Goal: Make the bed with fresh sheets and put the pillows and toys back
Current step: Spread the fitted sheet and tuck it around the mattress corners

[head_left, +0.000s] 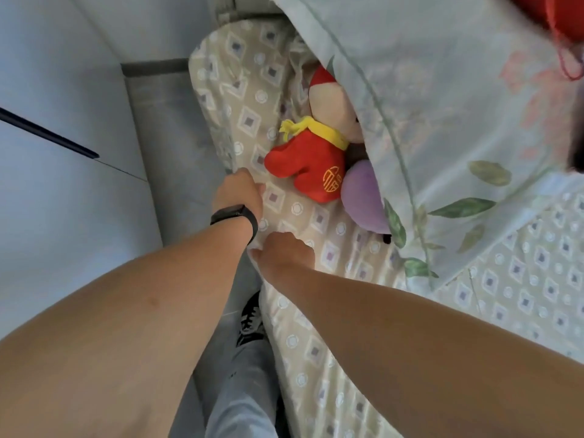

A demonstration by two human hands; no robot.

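Both hands sit at the near edge of the bed, w/ the patterned sheet [319,213] between them and the mattress side. Left hand [237,192], the one w/ a black wristband [235,216], is farther up the edge; its fingers curl over the sheet's border, gripping the fabric there. Right hand [284,251] is just beside it, lower along the same edge, fingers bent down into the sheet; looks like a pinch on the fold, though the fingertips are hidden. Hands are close together, not touching.

The relation that counts: the sheet edge runs lengthwise from the bottom of the view up toward the bed's far corner, and both hands lie on that line, left hand nearer the corner. So the next tug or tuck prob. goes along or under that edge, left hand leading.

Toys lie on the sheet just past the hands: a red plush toy [308,165] w/ a yellow scarf, and a purple plush [360,197] touching it. Both are partly under a pale green leaf-print cover [442,121] that drapes over the bed's middle. Toys prob. need moving before the sheet lies flat. Floor [164,128] at left.
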